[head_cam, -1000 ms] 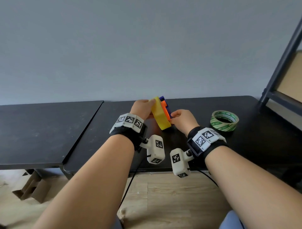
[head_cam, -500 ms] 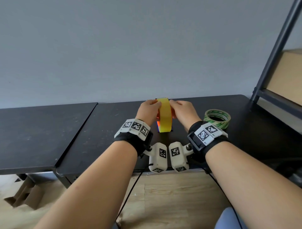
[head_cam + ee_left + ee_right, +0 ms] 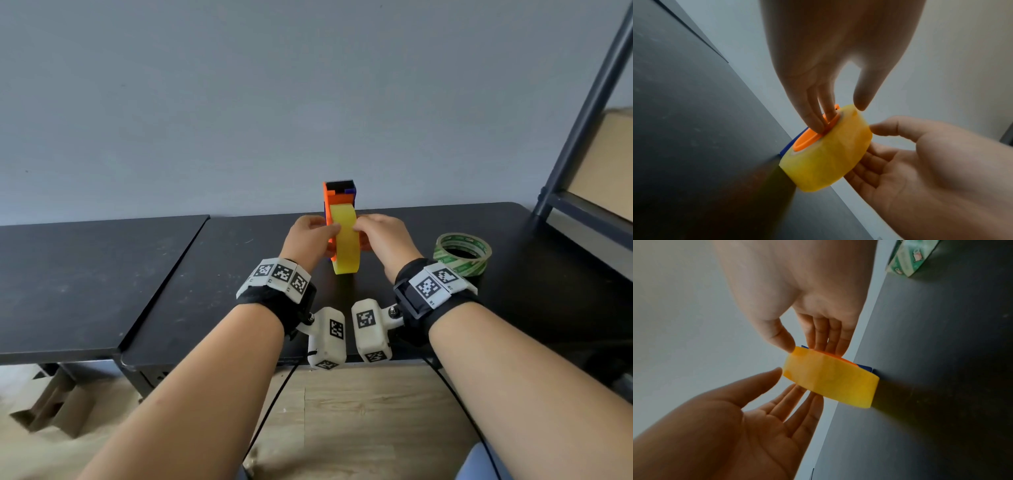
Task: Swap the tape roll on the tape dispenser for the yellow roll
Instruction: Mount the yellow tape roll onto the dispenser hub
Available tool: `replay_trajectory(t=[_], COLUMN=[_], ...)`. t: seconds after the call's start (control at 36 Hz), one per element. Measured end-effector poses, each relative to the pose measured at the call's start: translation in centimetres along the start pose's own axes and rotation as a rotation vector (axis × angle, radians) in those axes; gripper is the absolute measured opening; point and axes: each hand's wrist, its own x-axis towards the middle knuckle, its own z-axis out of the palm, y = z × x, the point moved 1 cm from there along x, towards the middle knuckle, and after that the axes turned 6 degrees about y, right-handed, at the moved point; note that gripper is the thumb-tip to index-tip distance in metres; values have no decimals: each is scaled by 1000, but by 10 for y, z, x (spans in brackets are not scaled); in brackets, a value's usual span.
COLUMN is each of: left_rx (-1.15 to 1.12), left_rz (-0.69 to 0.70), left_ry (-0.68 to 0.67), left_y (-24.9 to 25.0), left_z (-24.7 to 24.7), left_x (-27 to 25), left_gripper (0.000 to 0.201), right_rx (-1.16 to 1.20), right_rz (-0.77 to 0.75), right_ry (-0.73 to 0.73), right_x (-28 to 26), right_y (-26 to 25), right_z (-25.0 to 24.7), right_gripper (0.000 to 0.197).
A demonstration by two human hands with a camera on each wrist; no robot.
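Observation:
The yellow roll [image 3: 346,241] stands on edge on the black table [image 3: 222,291], seated on the orange hub [image 3: 807,139] of the orange and blue tape dispenser [image 3: 339,195], whose head rises behind it. My left hand [image 3: 318,233] lays straight fingers [image 3: 813,118] against the hub side, with its thumb at the roll's rim. My right hand [image 3: 370,233] presses flat fingers [image 3: 830,340] against the opposite side, and its thumb touches the yellow band. The dispenser's lower body is hidden by the roll and hands.
A green-printed tape roll [image 3: 462,253] lies flat on the table to the right of my right wrist. A dark metal shelf frame [image 3: 582,120] stands at the far right. A second black table [image 3: 85,274] adjoins on the left. The wall is close behind the dispenser.
The yellow roll and dispenser went from tilted between my hands to upright and edge-on to me. The dispenser's head now shows above the roll. Both hands lie against its sides.

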Motion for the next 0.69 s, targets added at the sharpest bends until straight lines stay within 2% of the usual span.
replay_trajectory(t=[0.14, 0.31, 0.39, 0.5, 0.69], left_rx=[-2, 13, 18, 34, 92], left_rz=[3, 29, 50, 75, 93], left_ry=[-18, -10, -4, 2, 30], left_y=[1, -4, -6, -7, -7], left_z=[2, 1, 0, 0, 2], left_x=[0, 0, 1, 0, 2], left_gripper=[40, 39, 39, 39, 42], right_rx=[-14, 0, 13, 24, 26], right_rz=[63, 99, 173, 241, 247], right_ry=[3, 23, 20, -33, -33], right_x=[3, 7, 6, 3, 6], right_y=[2, -3, -6, -13, -11], right_z=[2, 5, 7, 8, 8], right_gripper=[30, 44, 49, 19, 21])
